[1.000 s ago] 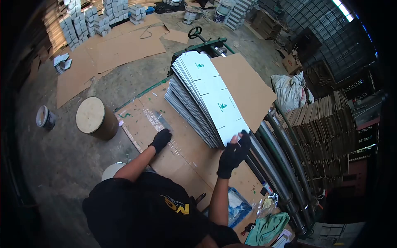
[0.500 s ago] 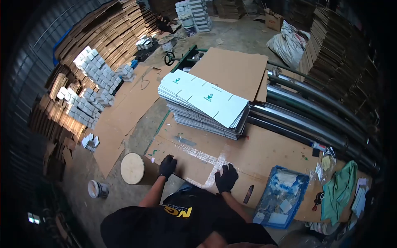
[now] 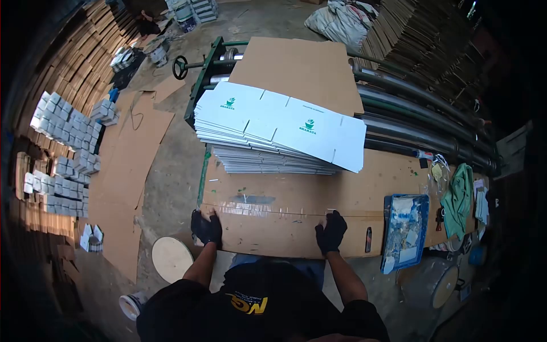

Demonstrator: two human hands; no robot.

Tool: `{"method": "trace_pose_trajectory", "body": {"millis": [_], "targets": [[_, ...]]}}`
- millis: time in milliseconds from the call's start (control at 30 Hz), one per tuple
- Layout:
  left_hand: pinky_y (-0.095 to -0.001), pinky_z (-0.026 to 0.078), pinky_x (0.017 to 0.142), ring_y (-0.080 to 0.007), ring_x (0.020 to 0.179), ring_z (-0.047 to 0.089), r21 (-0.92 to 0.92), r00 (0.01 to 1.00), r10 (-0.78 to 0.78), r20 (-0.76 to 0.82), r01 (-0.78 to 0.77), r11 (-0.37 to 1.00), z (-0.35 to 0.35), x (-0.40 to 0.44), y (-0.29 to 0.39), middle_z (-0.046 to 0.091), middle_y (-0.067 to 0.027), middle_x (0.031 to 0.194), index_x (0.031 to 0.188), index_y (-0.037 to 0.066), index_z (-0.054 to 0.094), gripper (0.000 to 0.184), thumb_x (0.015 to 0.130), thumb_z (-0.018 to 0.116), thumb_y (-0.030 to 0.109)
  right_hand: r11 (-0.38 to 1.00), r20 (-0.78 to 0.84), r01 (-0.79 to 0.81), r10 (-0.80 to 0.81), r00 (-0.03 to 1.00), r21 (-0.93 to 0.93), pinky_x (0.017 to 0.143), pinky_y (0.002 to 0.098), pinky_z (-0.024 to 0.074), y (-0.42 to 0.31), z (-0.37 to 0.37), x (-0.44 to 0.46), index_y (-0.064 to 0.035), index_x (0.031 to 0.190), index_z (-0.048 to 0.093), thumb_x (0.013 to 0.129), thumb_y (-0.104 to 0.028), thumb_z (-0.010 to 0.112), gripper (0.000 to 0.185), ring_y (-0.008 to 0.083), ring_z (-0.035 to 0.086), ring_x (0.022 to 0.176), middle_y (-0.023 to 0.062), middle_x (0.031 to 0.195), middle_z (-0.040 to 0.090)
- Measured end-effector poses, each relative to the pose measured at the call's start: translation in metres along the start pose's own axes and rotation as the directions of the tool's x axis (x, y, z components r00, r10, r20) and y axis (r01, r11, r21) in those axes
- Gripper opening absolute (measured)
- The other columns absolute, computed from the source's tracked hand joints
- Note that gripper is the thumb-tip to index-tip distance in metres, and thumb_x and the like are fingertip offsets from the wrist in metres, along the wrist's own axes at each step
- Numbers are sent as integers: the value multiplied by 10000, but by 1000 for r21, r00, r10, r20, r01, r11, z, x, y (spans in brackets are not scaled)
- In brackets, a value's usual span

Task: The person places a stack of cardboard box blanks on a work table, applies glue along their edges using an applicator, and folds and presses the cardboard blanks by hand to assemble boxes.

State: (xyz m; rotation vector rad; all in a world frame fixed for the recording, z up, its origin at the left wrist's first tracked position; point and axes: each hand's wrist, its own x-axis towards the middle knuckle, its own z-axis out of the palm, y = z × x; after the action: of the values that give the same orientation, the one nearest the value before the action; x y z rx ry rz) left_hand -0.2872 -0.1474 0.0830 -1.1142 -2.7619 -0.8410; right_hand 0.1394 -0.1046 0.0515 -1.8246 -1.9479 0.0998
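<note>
My left hand (image 3: 206, 227), in a black glove with bare fingertips, rests at the left front corner of the cardboard-covered table (image 3: 273, 236). My right hand (image 3: 331, 232), gloved the same way, lies on the table near its front edge. The fingers of both hands are apart and hold nothing. Beyond them stands a stack of flat white printed carton sheets (image 3: 279, 122) with green logos, its upper sheets turned against the lower ones. A dark cutter-like tool (image 3: 368, 239) lies right of my right hand.
Behind the stack, a brown cardboard sheet (image 3: 296, 68) lies on a machine with metal rollers (image 3: 410, 122). At right are a blue tray (image 3: 405, 231) and a green cloth (image 3: 457, 196). A round drum (image 3: 172, 259) stands by the left corner.
The view has turned and shifted. My right hand has left the white stack and come down to the table's front. My left hand has moved to the left corner.
</note>
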Motion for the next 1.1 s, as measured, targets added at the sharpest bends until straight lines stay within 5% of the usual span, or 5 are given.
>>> {"method": "trace_pose_trajectory", "body": {"millis": [233,533,867,1100], "targets": [[-479,456,996,-428,1132,606,27,998,-46,35,45,999,10,-1,-12,643,-253,1185,1230,-39,580,513,958,632,393,995,176,-84,93,980,-56,1063,525,342,-2,-3,1,-3,1195,611,788,-234,731,483,428,465,1281,260,1351,546],[-479,466,950,-430,1084,616,50,994,-66,92,62,997,5,3,-5,643,-250,1130,1183,-32,575,462,960,627,369,992,227,18,10,974,-121,1093,509,332,-2,-6,5,5,1241,571,778,-149,728,513,416,426,1313,235,1331,525],[-482,500,854,-428,986,663,-43,999,-10,-52,7,999,20,-3,-23,685,-245,1058,1116,-22,610,392,1026,565,357,993,27,93,-92,995,-66,1088,517,331,1,1,-2,-44,1204,588,802,-222,751,469,412,438,1314,222,1325,540],[-494,509,871,-423,1025,675,-167,998,50,-32,-55,984,13,-10,-26,709,-236,1092,1083,-24,646,446,1044,518,402,966,-230,240,-214,949,93,964,479,440,7,2,-1,-66,1068,637,774,-227,805,375,380,583,1114,177,1178,645]]}}
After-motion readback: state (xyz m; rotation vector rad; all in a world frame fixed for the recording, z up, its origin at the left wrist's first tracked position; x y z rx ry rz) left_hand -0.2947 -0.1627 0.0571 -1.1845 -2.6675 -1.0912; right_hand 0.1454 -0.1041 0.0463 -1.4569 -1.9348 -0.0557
